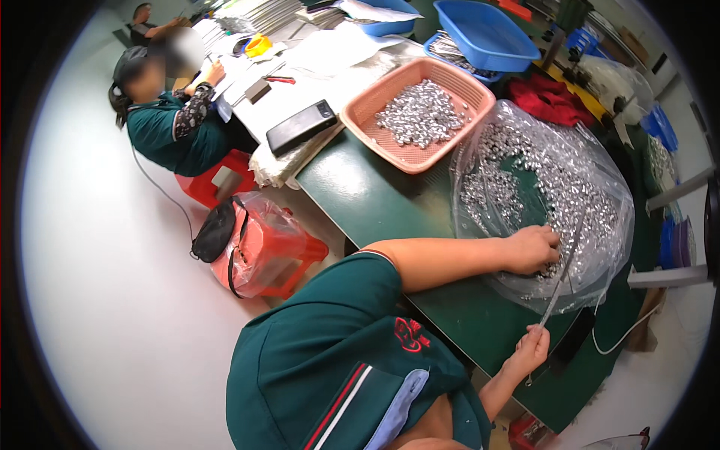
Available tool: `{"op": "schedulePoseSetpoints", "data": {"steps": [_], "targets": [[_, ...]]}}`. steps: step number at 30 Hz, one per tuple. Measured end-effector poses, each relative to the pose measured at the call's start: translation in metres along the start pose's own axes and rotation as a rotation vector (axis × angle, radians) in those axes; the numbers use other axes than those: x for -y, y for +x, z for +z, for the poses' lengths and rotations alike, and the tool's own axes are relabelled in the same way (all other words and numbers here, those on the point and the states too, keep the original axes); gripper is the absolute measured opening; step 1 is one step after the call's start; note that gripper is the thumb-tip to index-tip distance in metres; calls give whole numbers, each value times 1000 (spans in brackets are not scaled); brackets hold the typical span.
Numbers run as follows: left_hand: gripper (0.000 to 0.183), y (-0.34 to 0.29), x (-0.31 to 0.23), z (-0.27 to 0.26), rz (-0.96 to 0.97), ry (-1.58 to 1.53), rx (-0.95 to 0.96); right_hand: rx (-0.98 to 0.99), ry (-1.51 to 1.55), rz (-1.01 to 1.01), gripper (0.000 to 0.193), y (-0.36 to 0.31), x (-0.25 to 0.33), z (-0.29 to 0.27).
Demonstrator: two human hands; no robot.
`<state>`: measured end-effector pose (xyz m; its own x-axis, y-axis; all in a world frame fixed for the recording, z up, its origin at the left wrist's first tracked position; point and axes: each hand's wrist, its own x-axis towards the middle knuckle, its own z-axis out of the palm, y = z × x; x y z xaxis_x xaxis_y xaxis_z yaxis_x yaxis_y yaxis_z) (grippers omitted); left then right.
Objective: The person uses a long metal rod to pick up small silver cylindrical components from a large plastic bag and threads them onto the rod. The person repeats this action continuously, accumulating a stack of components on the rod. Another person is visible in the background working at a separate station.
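Many small shiny metal pieces [592, 191] lie spread on a clear plastic sheet or bag [469, 217] on the green table. At the near edge of these pieces is my left hand [531, 250], palm down, its fingers curled and pressed together among them. What its fingertips hold is too small to make out. My right hand [534, 346], lower and to the right, is closed around the near end of a thin metal rod [562, 281]. The rod slants up and away over the pieces, its far part passing just right of my left fingers.
A pink plastic basket [360, 124] with more metal pieces stands behind the sheet, beside a black phone [300, 127]. Blue basins [487, 37] and a red cloth [551, 99] are farther back. A person [169, 124] sits at the left; a red stool [292, 255] stands nearer.
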<state>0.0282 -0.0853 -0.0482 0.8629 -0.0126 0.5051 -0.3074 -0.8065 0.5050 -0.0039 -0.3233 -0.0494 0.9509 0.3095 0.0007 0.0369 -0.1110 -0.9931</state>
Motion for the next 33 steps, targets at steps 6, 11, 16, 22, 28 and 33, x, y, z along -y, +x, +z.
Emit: {"op": "schedulePoseSetpoints", "data": {"steps": [6,11,16,22,28,33], "targets": [[17,-5,14,8,115,13,-76,-42,-77,-22,16,1,-5,4],[14,-10,9,-13,39,-90,33,-46,-132,-39,14,6,-2,0],[17,-6,22,-36,-84,-249,-15,-22,-89,-81,16,2,0,1],[17,-5,25,-66,-321,-190,23,-14,-52,-43,18,0,4,0],[25,-7,17,-47,-188,-70,160,-2,-32,-45,18,1,3,0],[22,-9,11,-41,-146,20,164,-13,-43,-45,19,1,4,0]]}}
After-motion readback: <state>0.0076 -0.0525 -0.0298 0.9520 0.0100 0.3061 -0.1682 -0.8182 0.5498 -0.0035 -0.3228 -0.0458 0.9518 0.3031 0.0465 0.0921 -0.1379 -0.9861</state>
